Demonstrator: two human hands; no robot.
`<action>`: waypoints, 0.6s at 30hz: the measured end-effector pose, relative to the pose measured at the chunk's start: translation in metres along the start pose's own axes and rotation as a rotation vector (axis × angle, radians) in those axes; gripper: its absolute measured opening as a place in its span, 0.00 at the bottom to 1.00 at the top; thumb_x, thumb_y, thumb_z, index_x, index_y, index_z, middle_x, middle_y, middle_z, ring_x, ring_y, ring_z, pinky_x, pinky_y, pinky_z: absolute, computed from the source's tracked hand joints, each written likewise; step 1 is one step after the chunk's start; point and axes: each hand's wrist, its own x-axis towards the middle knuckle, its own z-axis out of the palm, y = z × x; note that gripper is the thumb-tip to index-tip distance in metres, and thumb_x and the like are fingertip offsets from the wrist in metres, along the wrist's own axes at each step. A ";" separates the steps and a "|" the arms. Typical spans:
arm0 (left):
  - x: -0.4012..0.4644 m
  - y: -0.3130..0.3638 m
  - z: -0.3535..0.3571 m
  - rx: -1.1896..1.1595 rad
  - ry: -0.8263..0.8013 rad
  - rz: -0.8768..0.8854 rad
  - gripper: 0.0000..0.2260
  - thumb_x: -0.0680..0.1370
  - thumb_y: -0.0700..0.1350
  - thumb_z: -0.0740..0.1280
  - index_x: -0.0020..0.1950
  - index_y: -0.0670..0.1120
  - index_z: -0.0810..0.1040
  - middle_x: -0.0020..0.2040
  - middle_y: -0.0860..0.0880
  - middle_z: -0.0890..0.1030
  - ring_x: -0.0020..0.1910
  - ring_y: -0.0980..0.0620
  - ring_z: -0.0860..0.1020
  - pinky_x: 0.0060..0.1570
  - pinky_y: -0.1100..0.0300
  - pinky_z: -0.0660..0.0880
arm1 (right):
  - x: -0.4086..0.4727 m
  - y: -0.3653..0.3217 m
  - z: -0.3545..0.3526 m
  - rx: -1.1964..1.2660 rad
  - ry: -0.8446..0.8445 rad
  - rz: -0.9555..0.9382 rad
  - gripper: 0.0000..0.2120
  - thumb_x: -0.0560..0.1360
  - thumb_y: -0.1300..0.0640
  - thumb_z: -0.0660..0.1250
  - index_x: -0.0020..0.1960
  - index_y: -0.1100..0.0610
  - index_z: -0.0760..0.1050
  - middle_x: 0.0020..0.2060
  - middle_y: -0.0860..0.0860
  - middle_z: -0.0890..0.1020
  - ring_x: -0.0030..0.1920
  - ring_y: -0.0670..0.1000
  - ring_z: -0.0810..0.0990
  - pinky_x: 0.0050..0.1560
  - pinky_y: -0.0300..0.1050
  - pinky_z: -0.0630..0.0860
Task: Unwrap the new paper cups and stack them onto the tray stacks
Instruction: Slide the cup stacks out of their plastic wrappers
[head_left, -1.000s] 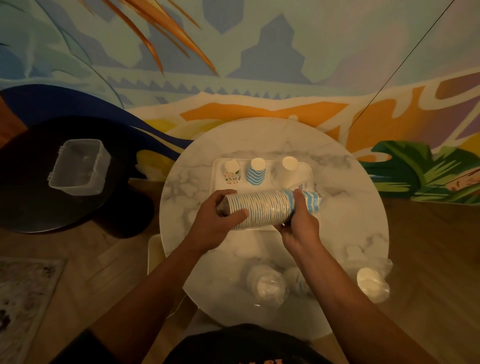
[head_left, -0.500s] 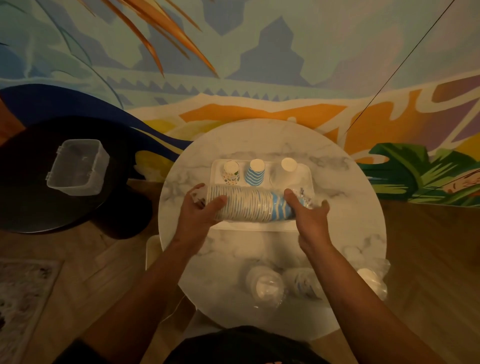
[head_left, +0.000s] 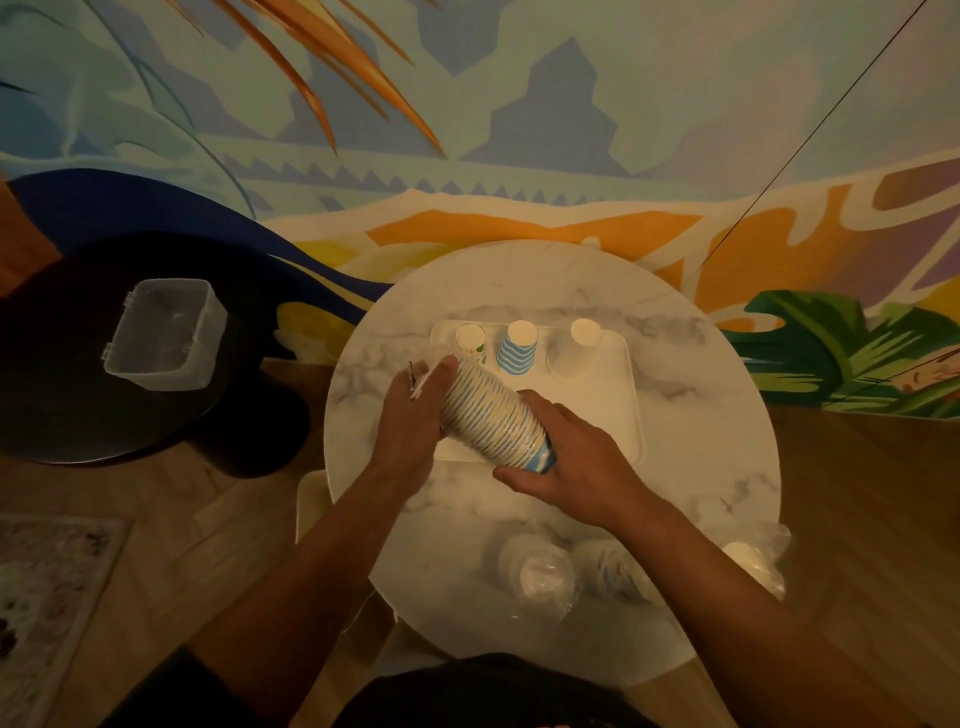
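White tray (head_left: 618, 415) on round marble worktop (head_left: 727, 431) holds three upside-down cup stacks in a row at its far edge: patterned stack (head_left: 471, 340), blue wavy stack (head_left: 518, 348), plain white stack (head_left: 579, 345). New sleeve of blue-striped paper cups (head_left: 491, 415) held tilted over tray's left part, one end up-left, other down-right. Left hand (head_left: 415, 415) cups sleeve's upper end, pinching loose clear wrap (head_left: 423, 371). Right hand (head_left: 566, 462) grips lower end, fingers curled round it. Three wrapped cup packs (head_left: 540, 571) lie at worktop's near edge. Clear plastic bin (head_left: 166, 332) on dark side table (head_left: 62, 364), contents unclear. No readable writing.
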 end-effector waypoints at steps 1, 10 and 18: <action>-0.001 -0.002 0.005 -0.040 0.034 -0.007 0.32 0.71 0.61 0.76 0.70 0.47 0.74 0.63 0.46 0.81 0.62 0.47 0.80 0.54 0.49 0.82 | 0.000 -0.002 0.003 0.004 0.020 0.004 0.39 0.67 0.31 0.71 0.73 0.37 0.58 0.57 0.47 0.79 0.54 0.50 0.80 0.54 0.52 0.79; 0.000 -0.010 0.023 -0.074 0.010 0.055 0.21 0.74 0.55 0.74 0.65 0.54 0.78 0.61 0.50 0.83 0.61 0.50 0.82 0.63 0.44 0.78 | 0.006 -0.013 0.018 0.150 0.113 0.044 0.33 0.68 0.34 0.73 0.68 0.40 0.65 0.52 0.43 0.79 0.49 0.45 0.78 0.49 0.51 0.79; -0.013 -0.018 0.031 0.127 -0.150 -0.062 0.08 0.80 0.51 0.69 0.59 0.58 0.77 0.57 0.54 0.84 0.59 0.53 0.82 0.61 0.45 0.79 | 0.005 -0.004 0.014 0.206 0.136 0.064 0.34 0.68 0.35 0.74 0.70 0.41 0.67 0.56 0.39 0.79 0.53 0.43 0.79 0.51 0.45 0.79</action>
